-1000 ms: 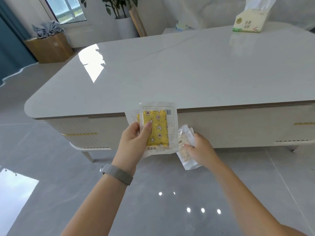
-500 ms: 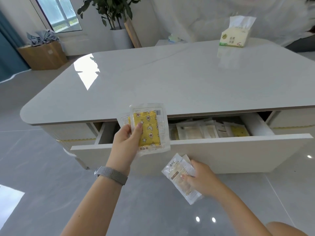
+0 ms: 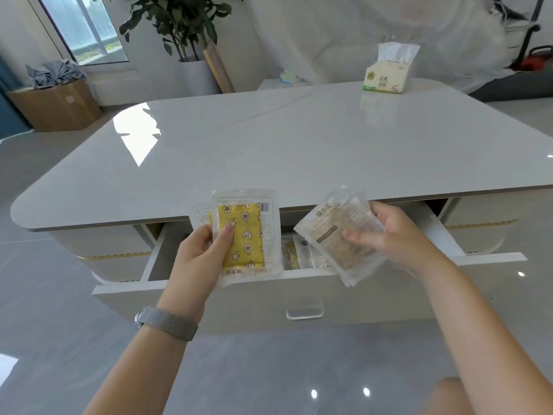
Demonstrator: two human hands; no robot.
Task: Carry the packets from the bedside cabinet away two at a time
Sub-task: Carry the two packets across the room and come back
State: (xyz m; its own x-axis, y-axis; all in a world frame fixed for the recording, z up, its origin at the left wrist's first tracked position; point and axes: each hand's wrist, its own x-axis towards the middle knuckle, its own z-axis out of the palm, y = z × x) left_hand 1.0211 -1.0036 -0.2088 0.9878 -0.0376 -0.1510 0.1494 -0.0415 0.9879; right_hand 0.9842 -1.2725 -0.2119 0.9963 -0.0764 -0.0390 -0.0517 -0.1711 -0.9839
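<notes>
My left hand (image 3: pixel 203 250) raised, thumb pinching clear plastic packets with a yellow star-print pad (image 3: pixel 245 235), my right hand (image 3: pixel 392 232) gripping tilted clear beige-filled packets (image 3: pixel 341 235) — both above the open white drawer (image 3: pixel 269 298), more packets inside.

A tissue pack (image 3: pixel 386 76) stands near the far right corner of the glossy white tabletop (image 3: pixel 299 139). Beyond the far edge, a potted plant (image 3: pixel 182 28) sits by the window (image 3: pixel 86 28); a cardboard box (image 3: pixel 57 106) holding grey cloth stands on the floor at left.
</notes>
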